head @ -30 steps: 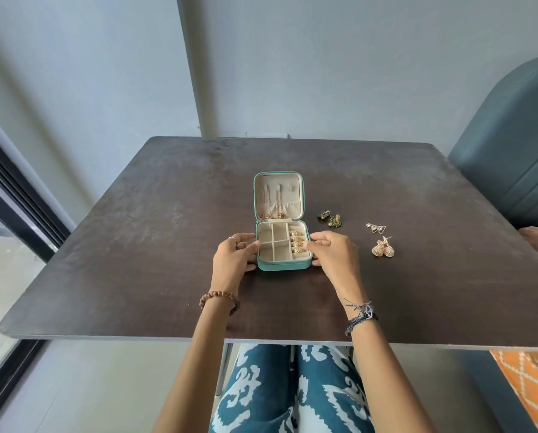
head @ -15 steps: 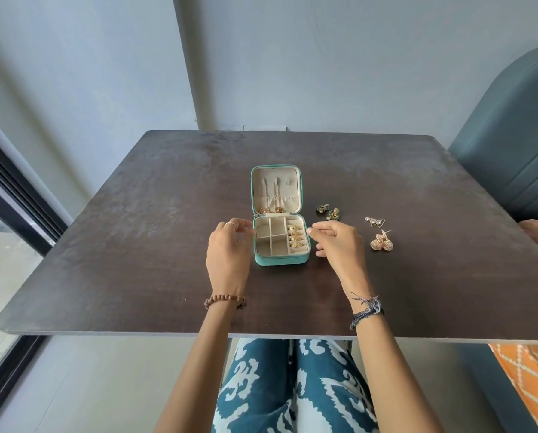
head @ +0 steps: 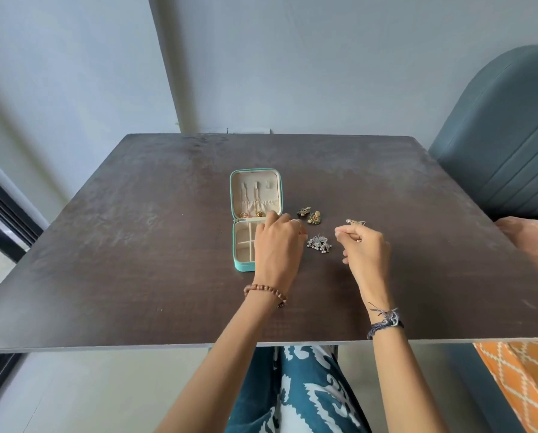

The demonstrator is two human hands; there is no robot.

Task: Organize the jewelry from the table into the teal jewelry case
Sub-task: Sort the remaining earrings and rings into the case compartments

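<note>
The teal jewelry case [head: 242, 266] lies open on the dark table [head: 136, 245]. Gold chains hang in its lid [head: 255, 195]. My left hand [head: 277, 248] rests palm down over the right half of the case's base and hides those compartments. Its curled fingertips reach a pair of fan-shaped earrings [head: 319, 243] lying just right of the case. My right hand [head: 366, 254] hovers further right with thumb and forefinger pinched; whether anything is between them I cannot tell. A triangle earring [head: 356, 222] lies just beyond it. Two dark green-gold earrings [head: 310, 214] lie right of the lid.
A teal padded chair [head: 495, 135] stands at the table's right far corner. Another person's hand [head: 530, 235] rests at the right table edge, with orange patterned cloth [head: 527, 385] below it. A grey wall runs behind the table.
Both hands have left the sides of the case and moved right. The left hand now covers the case's right half; the fan-shaped earrings lie closer to the case.
</note>
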